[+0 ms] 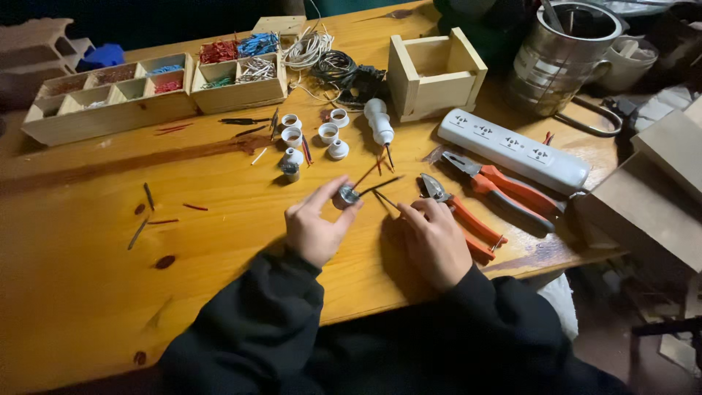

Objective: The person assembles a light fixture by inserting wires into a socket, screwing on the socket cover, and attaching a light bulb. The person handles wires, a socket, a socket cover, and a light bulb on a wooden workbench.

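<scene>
Wiring a small round lamp socket [346, 196], judging by the pose: left hand [316, 225] pinching it between thumb and fingertips just above the wooden table [88, 278], right hand [434, 241] loosely curled, fingertips holding a thin dark wire [382, 184] leading into the socket. Next move probably calling for steady feeding of the wire end into a terminal.

Sitting at the back: long divided wooden tray [110, 99] holding red and blue bits, smaller tray [240, 80] holding coloured and white wire pieces, open wooden box [436, 73] looking empty, metal mug [561, 58] holding tools.
</scene>
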